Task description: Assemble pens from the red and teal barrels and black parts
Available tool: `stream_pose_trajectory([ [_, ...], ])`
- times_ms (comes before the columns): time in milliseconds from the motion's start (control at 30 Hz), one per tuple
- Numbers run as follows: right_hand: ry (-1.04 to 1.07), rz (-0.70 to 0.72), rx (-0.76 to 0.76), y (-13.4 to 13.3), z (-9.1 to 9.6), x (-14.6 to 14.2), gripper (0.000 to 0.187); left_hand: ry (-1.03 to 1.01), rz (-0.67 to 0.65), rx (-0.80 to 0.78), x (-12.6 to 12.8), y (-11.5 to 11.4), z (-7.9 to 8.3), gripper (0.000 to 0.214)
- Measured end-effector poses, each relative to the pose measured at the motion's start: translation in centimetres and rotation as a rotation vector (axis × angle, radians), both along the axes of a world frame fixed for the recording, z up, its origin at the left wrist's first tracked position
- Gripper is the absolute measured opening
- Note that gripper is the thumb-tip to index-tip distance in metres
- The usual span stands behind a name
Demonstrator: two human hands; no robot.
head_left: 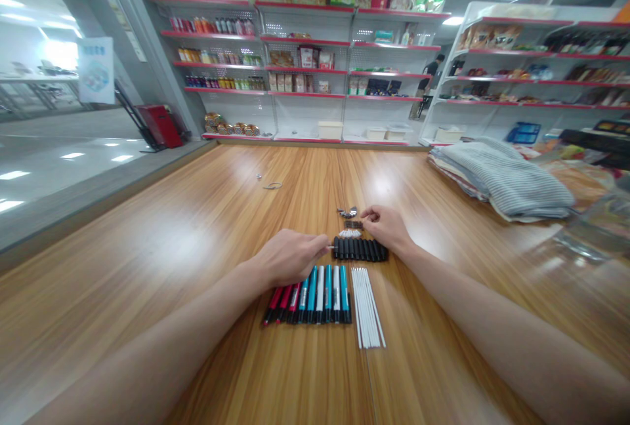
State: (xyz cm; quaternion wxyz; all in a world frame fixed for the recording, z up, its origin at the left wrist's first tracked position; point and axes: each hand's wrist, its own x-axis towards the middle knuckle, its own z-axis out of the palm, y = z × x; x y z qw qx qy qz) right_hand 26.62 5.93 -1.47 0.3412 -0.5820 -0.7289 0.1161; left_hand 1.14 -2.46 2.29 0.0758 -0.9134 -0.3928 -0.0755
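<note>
My left hand (295,256) is closed in a pinch on a small white pen part (331,247), just left of a row of black pen grips (360,249). Below it lie pen barrels (315,297) in red, teal and white, side by side. My right hand (384,223) has thumb and forefinger pressed together at the right end of a row of small dark springs (353,223); whether anything is between them is too small to tell. Small white pieces (350,233) lie under the springs, silver metal clips (347,212) above. White refills (367,307) lie right of the barrels.
Folded striped cloth (502,176) is piled at the right, beside a clear container (598,222). A thin ring-shaped item (272,185) lies farther back on the wooden table (187,228). Stocked shelves (305,71) stand behind. A person (429,80) is in the distance.
</note>
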Motion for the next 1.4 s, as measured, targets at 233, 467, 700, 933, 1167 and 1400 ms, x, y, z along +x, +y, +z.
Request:
stream_pose_trajectory([
  [233, 0.025, 0.003, -0.013, 0.28, -0.26, 0.01, 0.02, 0.011, 0.002, 0.009, -0.04, 0.01, -0.01, 0.027],
  [467, 0.027, 0.012, -0.021, 0.31, -0.32, -0.01, 0.02, 0.003, 0.005, 0.014, -0.05, 0.03, -0.13, 0.026],
  [700, 0.029, -0.025, 0.0, 0.4, -0.36, 0.02, 0.018, 0.008, 0.002, 0.024, -0.02, -0.02, -0.11, 0.026],
  [933, 0.035, -0.01, -0.011, 0.58, -0.48, 0.02, 0.017, 0.01, 0.003, 0.03, -0.02, 0.02, -0.11, 0.027],
  [1167, 0.057, 0.005, 0.0, 0.52, -0.44, 0.02, 0.015, -0.002, 0.0, 0.019, -0.02, 0.05, -0.13, 0.026],
  [1400, 0.123, 0.011, -0.008, 0.34, -0.21, -0.06, 0.017, 0.004, 0.004, 0.029, -0.01, 0.03, -0.2, 0.026],
])
